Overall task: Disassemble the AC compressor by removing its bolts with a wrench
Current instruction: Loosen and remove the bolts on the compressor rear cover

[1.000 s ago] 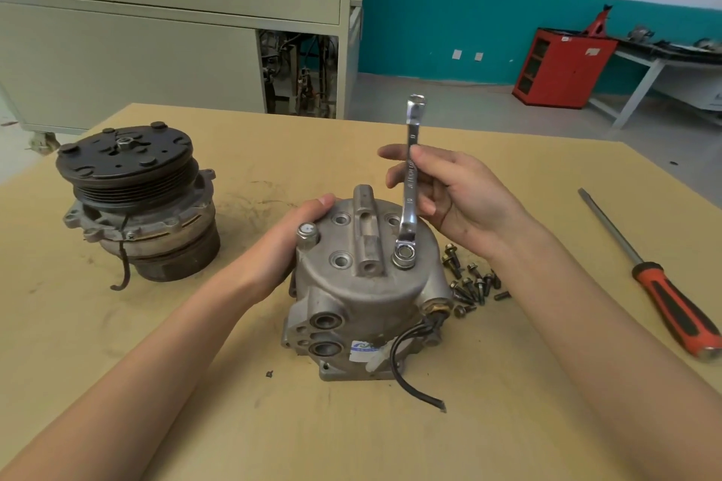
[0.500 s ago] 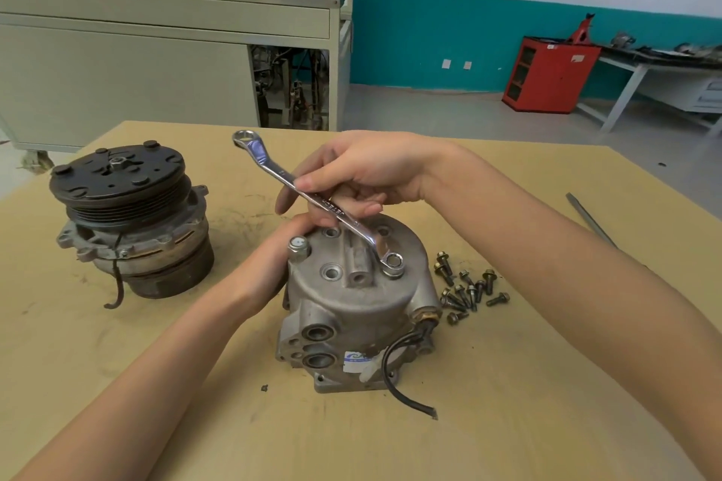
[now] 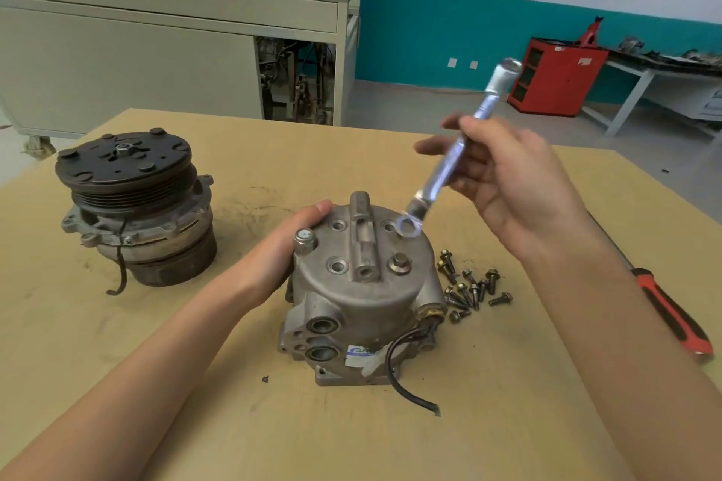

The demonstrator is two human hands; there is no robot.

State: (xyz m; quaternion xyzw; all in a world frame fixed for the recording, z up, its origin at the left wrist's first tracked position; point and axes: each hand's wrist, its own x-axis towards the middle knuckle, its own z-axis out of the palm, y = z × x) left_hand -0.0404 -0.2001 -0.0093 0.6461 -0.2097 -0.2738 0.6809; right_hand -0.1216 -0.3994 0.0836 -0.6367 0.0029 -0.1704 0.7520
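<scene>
Badly blurred wrench (image 3: 449,164) in right hand (image 3: 519,183), left hand (image 3: 281,246) partly behind compressor (image 3: 363,293)

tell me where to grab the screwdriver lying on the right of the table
Grip the screwdriver by its red and black handle, coming down from above with your fingers wrapped across it. That is the thick, contoured part. It lies flat on the table, and the thin bare shaft points away toward the far edge.

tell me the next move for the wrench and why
Probably lower the wrench ring onto the hex bolt: the right hand holds it clear of that bolt, which is not yet out of the compressor the left hand steadies.
</scene>
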